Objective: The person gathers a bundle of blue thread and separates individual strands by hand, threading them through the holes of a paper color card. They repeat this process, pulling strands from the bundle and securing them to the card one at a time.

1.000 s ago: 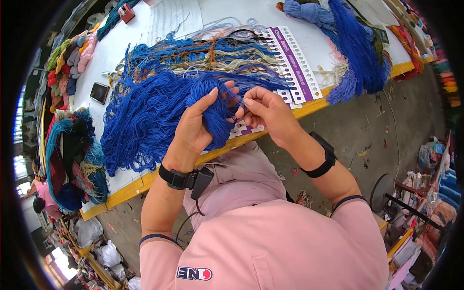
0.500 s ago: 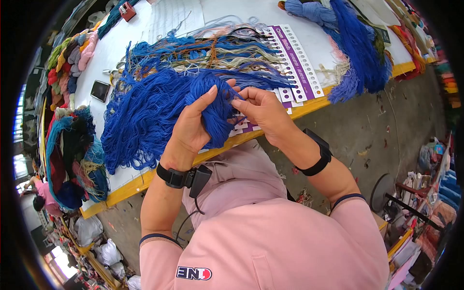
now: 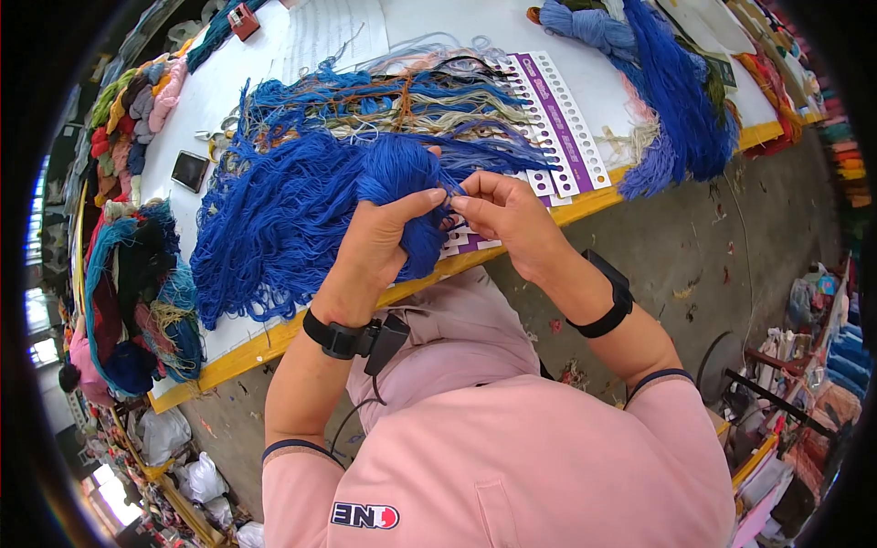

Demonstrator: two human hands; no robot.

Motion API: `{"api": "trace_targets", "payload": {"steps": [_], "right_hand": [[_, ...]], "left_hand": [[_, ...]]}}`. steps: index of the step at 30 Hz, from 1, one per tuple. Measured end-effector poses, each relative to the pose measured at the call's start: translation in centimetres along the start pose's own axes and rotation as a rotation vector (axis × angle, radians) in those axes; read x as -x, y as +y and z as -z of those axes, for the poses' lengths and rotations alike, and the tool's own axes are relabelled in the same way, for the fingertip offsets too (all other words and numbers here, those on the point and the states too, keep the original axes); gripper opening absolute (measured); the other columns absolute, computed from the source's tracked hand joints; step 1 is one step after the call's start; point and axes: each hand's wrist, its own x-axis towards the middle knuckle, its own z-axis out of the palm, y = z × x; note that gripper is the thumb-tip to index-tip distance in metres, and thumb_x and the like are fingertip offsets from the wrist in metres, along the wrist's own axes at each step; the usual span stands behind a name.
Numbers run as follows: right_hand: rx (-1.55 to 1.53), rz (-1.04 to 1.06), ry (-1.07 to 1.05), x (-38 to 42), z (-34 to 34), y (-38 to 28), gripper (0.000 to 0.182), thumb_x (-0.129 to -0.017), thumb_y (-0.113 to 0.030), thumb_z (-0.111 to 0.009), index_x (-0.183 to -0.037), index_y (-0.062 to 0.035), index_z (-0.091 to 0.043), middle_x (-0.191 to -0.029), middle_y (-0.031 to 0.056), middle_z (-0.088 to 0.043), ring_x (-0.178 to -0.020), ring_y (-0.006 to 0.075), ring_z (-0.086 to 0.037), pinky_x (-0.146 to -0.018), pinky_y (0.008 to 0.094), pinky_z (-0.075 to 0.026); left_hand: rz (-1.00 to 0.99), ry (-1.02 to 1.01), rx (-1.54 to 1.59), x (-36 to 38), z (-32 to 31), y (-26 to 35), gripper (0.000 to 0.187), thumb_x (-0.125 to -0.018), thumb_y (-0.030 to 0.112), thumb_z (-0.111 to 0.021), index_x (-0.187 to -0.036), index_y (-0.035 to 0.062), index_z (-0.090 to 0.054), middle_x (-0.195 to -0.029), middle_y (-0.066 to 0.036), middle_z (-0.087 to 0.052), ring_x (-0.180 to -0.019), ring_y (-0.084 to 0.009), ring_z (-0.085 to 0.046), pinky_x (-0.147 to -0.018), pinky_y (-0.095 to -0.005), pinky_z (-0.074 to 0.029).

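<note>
A thick bundle of blue yarn [image 3: 402, 169] is gripped in my left hand [image 3: 376, 233], whose thumb presses on its right side. My right hand [image 3: 512, 215] pinches thin blue strands at the right side of that bundle, its fingertips close to my left thumb. Loose blue yarn [image 3: 274, 210] spreads over the table to the left. Above it lie rows of mixed strands [image 3: 384, 100], running to punched white and purple cards [image 3: 557, 119]. Part of the bundle is hidden behind my fingers.
The white table [image 3: 420, 26] has a yellow edge [image 3: 594, 199]. A dark phone [image 3: 189, 171], scissors [image 3: 212, 135] and a small red object [image 3: 243, 21] lie on it. Yarn hanks [image 3: 676, 100] hang at the right and more [image 3: 146, 301] at the left. Another person [image 3: 85, 365] is at far left.
My left thumb has come down and right across the bundle, nearer my right fingertips. My right hand has shifted slightly. The person at far left has moved lower.
</note>
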Motion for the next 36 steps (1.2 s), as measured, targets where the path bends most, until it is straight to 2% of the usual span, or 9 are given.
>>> {"api": "trace_targets", "payload": {"steps": [8, 14, 18, 21, 25, 28, 29, 34, 36], "right_hand": [[-0.096, -0.011, 0.049, 0.3, 0.2, 0.0, 0.004, -0.093, -0.01, -0.061, -0.092, -0.0064, -0.062, -0.076, -0.003, -0.055, -0.065, 0.0029, -0.043, -0.056, 0.0179, -0.034], [-0.392, -0.079, -0.12, 0.7, 1.9, -0.9, 0.007, -0.093, -0.012, -0.057, -0.098, -0.0076, -0.054, -0.071, -0.0006, -0.051, -0.064, 0.0062, -0.046, -0.052, 0.0211, -0.033], [0.59, 0.029, -0.105, 1.3, 3.6, -3.1, 0.004, -0.09, -0.007, -0.06, -0.091, -0.0032, -0.058, -0.072, -0.001, -0.056, -0.062, 0.0093, -0.049, -0.055, 0.0243, -0.038], [0.954, 0.184, -0.222, 1.9, 4.5, -5.8, 0.005, -0.089, -0.006, -0.062, -0.091, -0.0006, -0.061, -0.077, 0.0013, -0.057, -0.071, 0.0099, -0.053, -0.062, 0.0243, -0.042], [0.244, 0.499, -0.124, 2.3, 4.0, -7.1, 0.012, -0.095, -0.014, -0.058, -0.093, -0.0027, -0.062, -0.102, 0.014, -0.062, -0.099, 0.0217, -0.059, -0.09, 0.0348, -0.045], [-0.432, 0.482, -0.035, 2.6, 3.0, -8.8, 0.016, -0.097, -0.019, -0.055, -0.092, -0.0048, -0.06, -0.106, 0.0133, -0.064, -0.104, 0.0251, -0.059, -0.093, 0.0383, -0.045], [-0.568, 0.431, -0.029, 2.9, 3.9, -8.8, 0.017, -0.097, -0.021, -0.055, -0.09, -0.0065, -0.056, -0.092, 0.0075, -0.062, -0.092, 0.0189, -0.057, -0.083, 0.034, -0.045], [-0.586, 0.267, 0.099, 5.3, 12.7, -12.2, 0.018, -0.088, -0.005, -0.056, -0.076, -0.01, -0.043, -0.065, -0.0021, -0.033, -0.057, 0.0097, -0.029, -0.055, 0.0256, -0.029], [-0.507, 0.634, 0.316, 7.8, 21.4, -15.8, 0.023, -0.082, 0.003, -0.056, -0.071, -0.0098, -0.042, -0.064, -0.0026, -0.033, -0.055, 0.0087, -0.028, -0.051, 0.0242, -0.027]], "left_hand": [[-0.025, 0.045, -0.015, 0.0, 0.0, -0.1, 0.034, -0.085, -0.003, -0.062, -0.118, -0.0024, -0.059, -0.092, -0.008, -0.067, -0.083, -0.0156, -0.064, -0.076, -0.0299, -0.054], [0.293, -0.219, -0.021, 0.7, 3.3, 2.9, 0.03, -0.09, 0.01, -0.058, -0.113, -0.0089, -0.061, -0.082, -0.006, -0.061, -0.061, -0.0074, -0.049, -0.065, -0.0269, -0.047], [0.005, -0.375, 0.54, 1.1, 5.4, 5.6, 0.053, -0.091, 0.01, -0.057, -0.141, -0.0012, -0.042, -0.109, -0.011, -0.064, -0.06, -0.0057, -0.043, -0.066, -0.0251, -0.045], [-0.285, -0.233, 0.595, 1.2, 7.4, 7.8, 0.059, -0.09, 0.009, -0.058, -0.145, 0.0051, -0.037, -0.134, -0.014, -0.055, -0.067, -0.009, -0.045, -0.072, -0.0289, -0.048], [-0.431, -0.093, 0.696, 0.6, 10.4, 9.3, 0.057, -0.09, 0.009, -0.059, -0.142, 0.0048, -0.036, -0.134, -0.012, -0.055, -0.066, -0.0108, -0.047, -0.071, -0.029, -0.049], [-0.494, -0.046, 0.711, 0.6, 13.2, 10.6, 0.054, -0.092, 0.009, -0.057, -0.141, 0.0028, -0.034, -0.135, -0.013, -0.054, -0.066, -0.0106, -0.046, -0.068, -0.0257, -0.048], [-0.519, -0.03, 0.703, 0.8, 13.7, 11.2, 0.049, -0.094, 0.01, -0.055, -0.138, -0.0029, -0.037, -0.115, -0.012, -0.061, -0.065, -0.0096, -0.045, -0.064, -0.022, -0.045], [-0.602, 0.004, 0.663, 2.6, 19.7, 15.4, 0.041, -0.095, 0.011, -0.055, -0.13, -0.0086, -0.046, -0.076, -0.001, -0.043, -0.062, -0.0084, -0.041, -0.059, -0.0227, -0.042], [-0.688, 0.065, 0.614, 3.5, 21.4, 16.7, 0.039, -0.095, 0.011, -0.054, -0.129, -0.0078, -0.047, -0.078, -0.001, -0.045, -0.059, -0.0074, -0.04, -0.056, -0.0213, -0.04]]}}
